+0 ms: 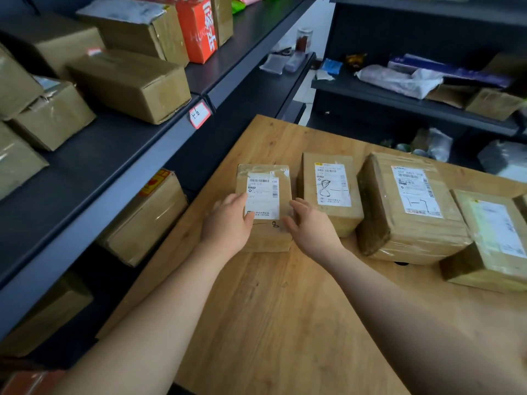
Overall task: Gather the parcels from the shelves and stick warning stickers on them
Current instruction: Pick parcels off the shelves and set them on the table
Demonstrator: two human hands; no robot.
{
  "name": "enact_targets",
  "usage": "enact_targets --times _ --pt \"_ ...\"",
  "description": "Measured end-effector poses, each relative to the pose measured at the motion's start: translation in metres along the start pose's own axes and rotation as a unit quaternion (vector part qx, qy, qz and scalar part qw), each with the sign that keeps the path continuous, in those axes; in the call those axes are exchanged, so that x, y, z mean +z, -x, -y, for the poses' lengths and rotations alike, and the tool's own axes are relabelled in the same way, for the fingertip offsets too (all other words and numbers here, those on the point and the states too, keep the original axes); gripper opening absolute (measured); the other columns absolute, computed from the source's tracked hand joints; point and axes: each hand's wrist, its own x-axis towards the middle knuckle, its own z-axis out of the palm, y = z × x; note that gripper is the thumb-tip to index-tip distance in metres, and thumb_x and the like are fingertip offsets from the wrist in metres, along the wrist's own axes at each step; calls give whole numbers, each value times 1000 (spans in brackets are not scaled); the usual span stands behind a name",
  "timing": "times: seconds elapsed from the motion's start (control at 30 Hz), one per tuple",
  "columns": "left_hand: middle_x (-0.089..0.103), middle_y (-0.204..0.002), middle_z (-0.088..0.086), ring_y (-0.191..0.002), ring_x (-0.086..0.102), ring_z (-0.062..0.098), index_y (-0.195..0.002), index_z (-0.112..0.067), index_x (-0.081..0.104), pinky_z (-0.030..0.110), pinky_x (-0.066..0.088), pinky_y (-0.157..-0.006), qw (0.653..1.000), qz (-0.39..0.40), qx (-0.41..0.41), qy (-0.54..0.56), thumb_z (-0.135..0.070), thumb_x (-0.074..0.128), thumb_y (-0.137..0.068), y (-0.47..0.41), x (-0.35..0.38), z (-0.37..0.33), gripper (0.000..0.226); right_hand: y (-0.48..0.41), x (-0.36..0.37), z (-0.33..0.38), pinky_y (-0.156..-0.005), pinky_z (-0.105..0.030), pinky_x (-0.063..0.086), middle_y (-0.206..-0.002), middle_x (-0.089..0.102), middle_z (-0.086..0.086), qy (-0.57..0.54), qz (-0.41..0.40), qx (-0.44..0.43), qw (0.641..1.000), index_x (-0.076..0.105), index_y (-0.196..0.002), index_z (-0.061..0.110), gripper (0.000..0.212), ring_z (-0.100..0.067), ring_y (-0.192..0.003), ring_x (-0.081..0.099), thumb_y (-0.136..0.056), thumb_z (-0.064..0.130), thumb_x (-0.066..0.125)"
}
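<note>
on the wooden desk (285,309), four parcels sit in a row. leftmost one, the small parcel (265,206), is between my hands, white shipping label (263,196) face up. my left hand (228,220) lies on its left edge, fingers loosely spread, thumb over the label corner. my right hand (309,226) is at its right side, fingers open and slightly curled, touching the box edge; not gripping anything. just right of it, the second parcel (330,192) with a scribbled label, close but apart from the small one as far as i can tell. next, the big taped parcel (407,206), tilted a bit, touching the fourth parcel (490,240) at the desk's right edge. to my left, the dark shelf (94,178) holds more brown cartons (131,84) and an orange box (199,32), with a red-bordered tag (200,113) on the shelf rim. another shelf unit (413,104) behind the desk holds bagged items, too blurred to tell.
</note>
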Motion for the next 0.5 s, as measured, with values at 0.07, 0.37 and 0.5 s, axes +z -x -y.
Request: enact_targets --times 0.07,0.37,0.5 --pt "53 -134 -2 -116 50 27 -132 -20 53 39 42 -95 998 -21 28 -44 -31 45 -96 13 -9 -9 39 10 -10 3 -98 -38 43 -151 38 -4 41 -8 -26 999 47 -137 13 45 -25 -128 47 -97 33 47" --pt "57 -130 -3 -118 50 23 -129 -21 58 37 35 -101 988 -116 21 -103 -33 48 -95 112 -44 -60 37 78 -57 12 -104 -28 35 -144 47 -2 150 -61 -217 963 48 -138 16 43 -18 -132 42 -99 34 44" --pt "50 -140 -4 -129 45 20 -137 -23 50 38 35 -105 980 -159 -36 -115 -36 45 -97 173 -49 -85 43 118 -69 10 -108 -28 33 -140 52 -4 175 -69 -309 932 52 -134 15 42 -21 -131 45 -97 34 48"
